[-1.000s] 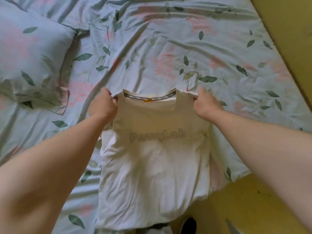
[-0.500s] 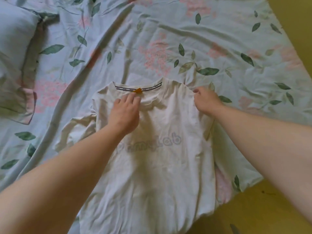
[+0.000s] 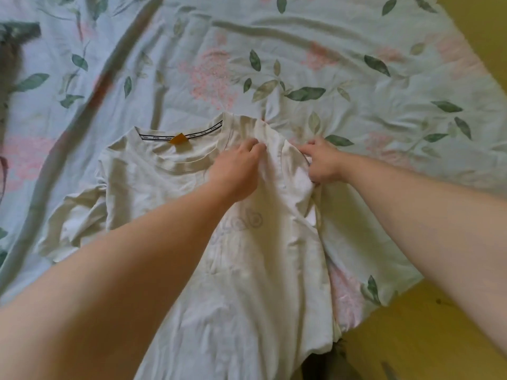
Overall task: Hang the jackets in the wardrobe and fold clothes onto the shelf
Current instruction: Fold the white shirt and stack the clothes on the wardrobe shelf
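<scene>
A cream T-shirt lies front up on the bed, its collar with an orange tag pointing away from me and its hem hanging over the near edge. My left hand lies on the shirt's right shoulder, fingers curled into a raised fold of cloth. Just to its right, my right hand pinches the cloth at the right sleeve seam. The shirt's left sleeve is spread out flat at the left.
A pale blue bedsheet with pink flowers and green leaves covers the bed, wrinkled all over. The yellow floor shows at the lower right, past the bed's corner. Something dark sits under the shirt's hem.
The shirt went from held up by its shoulders to lying on the bed. My left hand slid from the collar to the right shoulder. My right hand stays at the right sleeve.
</scene>
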